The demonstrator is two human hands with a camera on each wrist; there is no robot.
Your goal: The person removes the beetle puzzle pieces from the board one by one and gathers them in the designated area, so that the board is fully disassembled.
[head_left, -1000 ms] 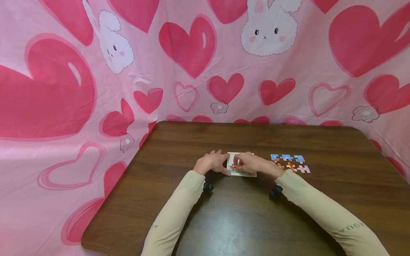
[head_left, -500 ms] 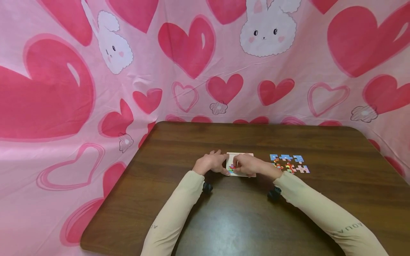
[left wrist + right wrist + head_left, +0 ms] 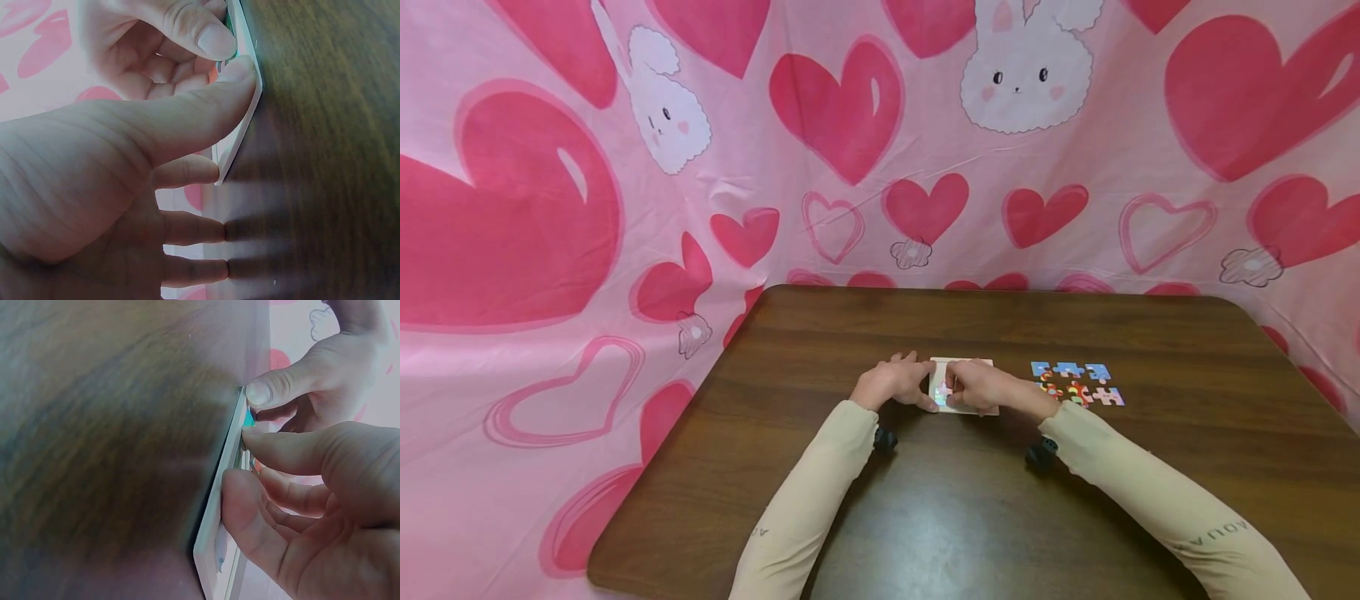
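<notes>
A small pale puzzle tray [image 3: 964, 360] lies on the brown table. My left hand [image 3: 889, 382] rests at its left side, thumb on the near-left corner and index finger by the far edge; the other fingers stand straight on the table in the left wrist view. My right hand [image 3: 988, 386] reaches over the tray and pinches a small colourful jigsaw piece [image 3: 942, 395] between thumb and curled index finger, low in the near-left corner. Fingers hide much of this piece, which shows as a teal sliver [image 3: 250, 417] in the right wrist view. The right hand covers the tray's right part.
Several loose jigsaw pieces lie right of the tray: a blue row [image 3: 1069, 368] behind, and a red, yellow and pink row [image 3: 1078, 392] in front, partly behind the right wrist. A pink heart-patterned cloth [image 3: 835, 225] hangs behind and left of the table [image 3: 820, 333].
The right hand has shifted slightly over the tray, its fingers staying at the near-left piece. That piece now looks paler, as if catching light. The left hand keeps its place.
</notes>
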